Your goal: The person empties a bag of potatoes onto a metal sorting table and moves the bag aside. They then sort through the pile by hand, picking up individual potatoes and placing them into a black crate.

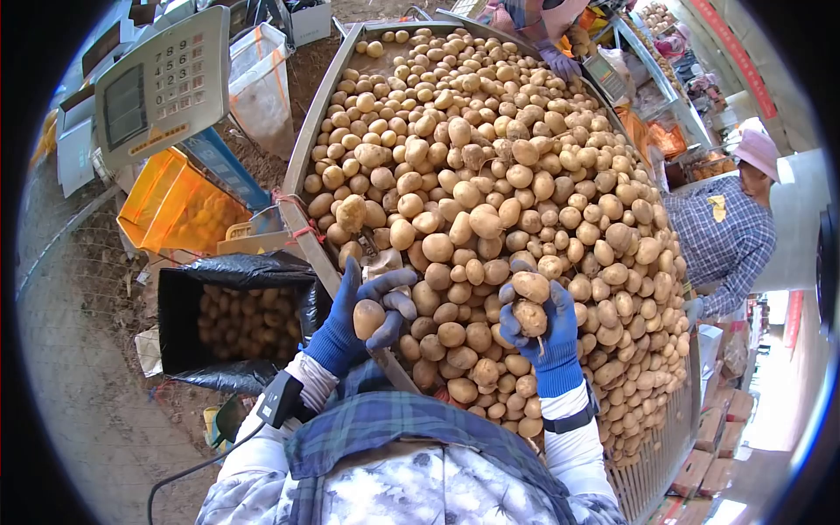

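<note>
slatted table (643, 477) is bearing rounded, matte potatoes (490, 131) beside dirt floor (87, 394); at table's near edge, gloved left hand (339, 332) is cradling one smooth potato (368, 320), right hand (553, 341) clutching two.

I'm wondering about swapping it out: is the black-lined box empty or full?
The box is partly full: potatoes lie inside, with bare black lining showing above them.

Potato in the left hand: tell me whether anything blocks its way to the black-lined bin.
The table rim runs between the potato and the black-lined bin; the left hand appears to be above that rim. Besides the hand itself, nothing else visible stands in the way.
</note>
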Tool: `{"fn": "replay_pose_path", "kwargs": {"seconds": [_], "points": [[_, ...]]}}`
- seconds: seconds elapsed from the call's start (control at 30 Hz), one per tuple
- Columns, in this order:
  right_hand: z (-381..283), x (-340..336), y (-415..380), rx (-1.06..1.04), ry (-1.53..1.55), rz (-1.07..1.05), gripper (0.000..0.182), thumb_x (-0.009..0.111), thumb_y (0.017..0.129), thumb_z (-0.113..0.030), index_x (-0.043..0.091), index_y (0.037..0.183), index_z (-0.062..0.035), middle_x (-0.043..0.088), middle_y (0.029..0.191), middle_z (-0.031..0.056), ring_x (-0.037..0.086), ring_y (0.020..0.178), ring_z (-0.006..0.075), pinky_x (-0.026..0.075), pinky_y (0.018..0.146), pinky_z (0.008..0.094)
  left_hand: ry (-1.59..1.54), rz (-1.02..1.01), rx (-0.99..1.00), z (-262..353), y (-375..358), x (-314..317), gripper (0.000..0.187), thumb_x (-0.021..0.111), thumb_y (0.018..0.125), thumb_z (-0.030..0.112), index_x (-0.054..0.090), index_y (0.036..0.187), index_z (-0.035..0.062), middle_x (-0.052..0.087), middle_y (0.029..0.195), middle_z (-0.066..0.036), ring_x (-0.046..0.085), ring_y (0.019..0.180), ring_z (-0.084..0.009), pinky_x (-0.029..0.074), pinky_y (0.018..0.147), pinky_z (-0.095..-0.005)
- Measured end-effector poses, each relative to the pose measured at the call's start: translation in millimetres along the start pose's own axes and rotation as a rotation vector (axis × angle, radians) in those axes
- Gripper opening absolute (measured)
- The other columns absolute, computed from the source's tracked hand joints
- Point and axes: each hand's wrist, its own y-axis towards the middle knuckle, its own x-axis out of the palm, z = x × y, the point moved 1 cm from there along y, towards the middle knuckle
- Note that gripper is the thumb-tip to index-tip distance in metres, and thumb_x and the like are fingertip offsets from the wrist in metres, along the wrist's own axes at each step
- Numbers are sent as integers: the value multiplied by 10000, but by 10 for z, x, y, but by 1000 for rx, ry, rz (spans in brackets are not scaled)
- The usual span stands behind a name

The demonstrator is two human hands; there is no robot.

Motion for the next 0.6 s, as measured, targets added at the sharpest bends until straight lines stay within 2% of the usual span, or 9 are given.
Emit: {"fn": "replay_pose_path", "kwargs": {"seconds": [0.03,0.07,0.1,0.27,0.37,0.43,0.5,0.57,0.6], "points": [[43,8,-11,0,78,13,669,452,999,-610,531,1322,-30,660,946,146,604,569,190,415,423,249,44,12,-12,5,-20,17,956,181,956,781,440,1468,16,678,1119,-256,523,405,-187,429,391,-259],[64,-50,5,-42,-38,-79,728,404,995,-671,535,1289,-18,638,853,119,575,544,181,413,417,253,45,16,-12,9,-23,38,956,181,956,781,440,1468,16,678,1119,-256,523,405,-187,429,391,-259],[79,-48,6,-40,-36,-80,728,404,995,-671,535,1289,-18,638,853,119,575,544,181,413,417,253,34,14,-15,10,-10,66,959,181,955,782,424,1477,15,679,1116,-255,523,401,-182,430,388,-255],[139,-10,-10,54,-29,60,579,377,1035,-547,575,1184,-24,587,701,96,494,471,178,377,398,268,29,10,-18,1,30,93,961,184,955,782,387,1497,15,684,1099,-250,526,399,-177,430,384,-240],[161,-25,-43,83,-25,121,530,366,1051,-498,591,1142,-27,567,640,86,461,443,177,362,391,274,39,5,-21,24,8,167,936,221,964,766,427,1462,1,694,1068,-228,524,428,-141,415,410,-219],[149,-113,-84,103,-66,22,519,385,1045,-488,596,1137,-23,586,660,80,502,462,175,388,401,270,106,109,-47,3,15,209,919,238,969,758,444,1443,-1,694,1043,-217,506,427,-130,401,402,-207],[109,10,-139,102,-62,122,509,391,1043,-470,592,1155,-15,621,718,72,550,497,166,407,409,265,218,150,-153,-22,54,226,894,286,969,753,459,1425,3,687,1044,-195,541,494,-119,399,410,-191],[0,427,-172,185,-282,147,407,520,1018,-384,600,1186,-22,667,894,78,650,722,163,514,583,255,437,202,-271,-60,86,392,873,329,971,738,460,1422,2,671,1080,-193,591,564,-135,406,417,-189],[184,297,-153,20,-525,172,353,532,1019,-315,598,1217,-29,670,975,73,649,835,143,521,694,259,430,221,-346,-80,97,455,830,388,976,701,462,1419,3,658,1114,-198,638,636,-162,464,464,-206]]}}
